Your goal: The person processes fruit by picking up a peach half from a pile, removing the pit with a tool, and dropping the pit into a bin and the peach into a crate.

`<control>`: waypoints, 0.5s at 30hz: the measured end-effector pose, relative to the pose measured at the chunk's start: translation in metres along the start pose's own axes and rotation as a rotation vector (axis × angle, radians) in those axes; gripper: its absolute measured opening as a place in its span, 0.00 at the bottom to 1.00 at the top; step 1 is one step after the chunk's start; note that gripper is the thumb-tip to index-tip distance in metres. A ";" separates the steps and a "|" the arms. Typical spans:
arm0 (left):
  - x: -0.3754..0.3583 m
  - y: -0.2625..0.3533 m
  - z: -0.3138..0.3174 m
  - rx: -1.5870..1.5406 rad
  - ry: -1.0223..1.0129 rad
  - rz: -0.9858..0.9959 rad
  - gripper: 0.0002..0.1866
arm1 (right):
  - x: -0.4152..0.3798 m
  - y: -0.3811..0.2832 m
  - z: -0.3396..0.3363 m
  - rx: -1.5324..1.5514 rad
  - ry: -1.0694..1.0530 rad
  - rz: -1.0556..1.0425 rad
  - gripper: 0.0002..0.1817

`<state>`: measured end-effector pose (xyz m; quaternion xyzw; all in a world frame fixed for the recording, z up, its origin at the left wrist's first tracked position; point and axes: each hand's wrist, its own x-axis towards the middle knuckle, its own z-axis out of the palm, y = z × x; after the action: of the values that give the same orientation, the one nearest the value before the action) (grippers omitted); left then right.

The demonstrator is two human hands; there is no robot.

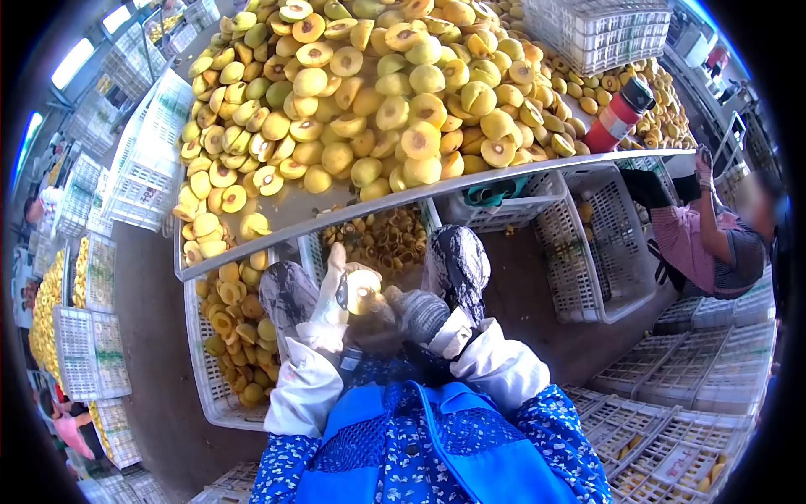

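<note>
My left hand, in a pale glove, holds a yellow peach half above the gap between my knees. Its cut face points up. My right hand, in a grey knit glove, is curled close to the right side of the fruit. Its fingertips are blurred, and whatever they grip is hidden. Just ahead, a heap of halved peaches covers the metal table. Below the table edge, a crate contains brown pits and scraps.
To my left stands a white crate of peach halves. A red bottle and a stacked crate rest on the table. Crates stand below it on the right, near a seated person. More crates lie behind right.
</note>
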<state>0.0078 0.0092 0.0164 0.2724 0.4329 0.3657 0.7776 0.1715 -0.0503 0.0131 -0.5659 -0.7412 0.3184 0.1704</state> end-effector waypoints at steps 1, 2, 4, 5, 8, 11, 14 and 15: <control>0.005 -0.001 -0.011 0.002 -0.116 -0.085 0.29 | -0.001 0.002 -0.005 0.029 -0.052 -0.011 0.24; 0.008 -0.002 -0.016 -0.005 -0.231 -0.169 0.29 | 0.000 0.001 -0.012 0.105 -0.160 0.003 0.26; -0.028 0.033 0.019 0.214 -0.129 -0.212 0.25 | 0.006 0.002 -0.026 0.252 -0.381 0.031 0.30; -0.026 0.025 0.016 0.186 -0.069 -0.162 0.25 | 0.009 0.005 -0.028 0.376 -0.453 -0.003 0.28; -0.002 0.027 -0.012 0.337 -0.325 0.091 0.24 | 0.021 0.026 0.000 0.650 -0.411 0.029 0.22; -0.015 0.037 0.018 0.272 -0.076 0.295 0.18 | 0.031 0.046 0.057 1.296 -0.240 0.103 0.28; 0.004 -0.013 0.009 0.028 0.419 0.556 0.15 | 0.024 -0.008 0.044 1.691 -0.406 0.336 0.25; -0.001 -0.008 0.008 -0.029 0.374 0.508 0.15 | 0.016 -0.022 0.027 1.659 -0.533 0.356 0.25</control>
<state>0.0168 0.0027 0.0153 0.2886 0.4813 0.5983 0.5720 0.1338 -0.0461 0.0064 -0.2741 -0.1881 0.8957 0.2952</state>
